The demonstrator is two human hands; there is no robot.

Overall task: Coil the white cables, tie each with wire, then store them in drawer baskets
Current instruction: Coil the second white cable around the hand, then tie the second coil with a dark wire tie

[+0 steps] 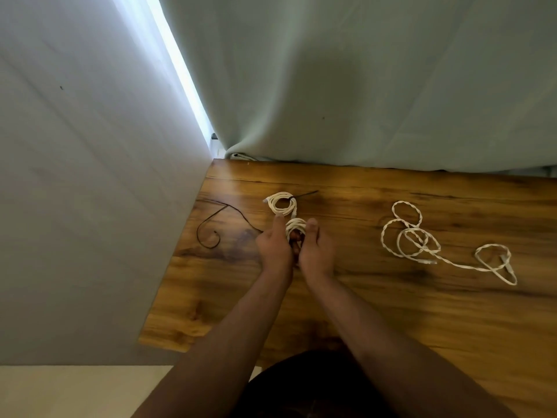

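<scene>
Both my hands hold a small coiled white cable (296, 226) just above the wooden table (376, 297). My left hand (275, 245) grips the coil's left side and my right hand (316, 248) grips its right side, thumbs up along it. Just behind lies another coiled white cable (281, 203) with a dark wire tie sticking out to its right. A loose, uncoiled white cable (422, 242) sprawls across the table's right side. A thin black wire (211, 220) curls on the table's left part and runs toward my left hand.
A grey wall (90, 176) borders the table's left edge. A pale curtain (361, 86) hangs behind the far edge, with a bright strip of light at its left. No drawer or basket is in view.
</scene>
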